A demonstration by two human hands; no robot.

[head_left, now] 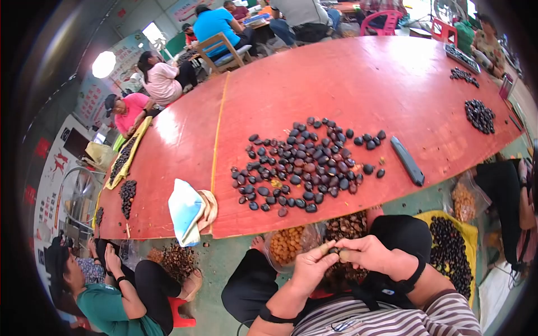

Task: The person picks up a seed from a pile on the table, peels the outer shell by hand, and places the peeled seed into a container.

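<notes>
Both hands meet over my lap, below the table's near edge. My left hand pinches a small dark nut from the left. From the right, my right hand closes its fingers on the same nut, whose far side they partly hide. Beneath the hands lies a bag of brown shells, and beside it a bag of peeled yellowish kernels. A wide pile of dark nuts covers the near middle of the red table.
A dark flat tool lies right of the pile, a blue and white cloth left of it. Dark nuts fill a yellow sack at my right. A person in green sits at my left; others sit around the table.
</notes>
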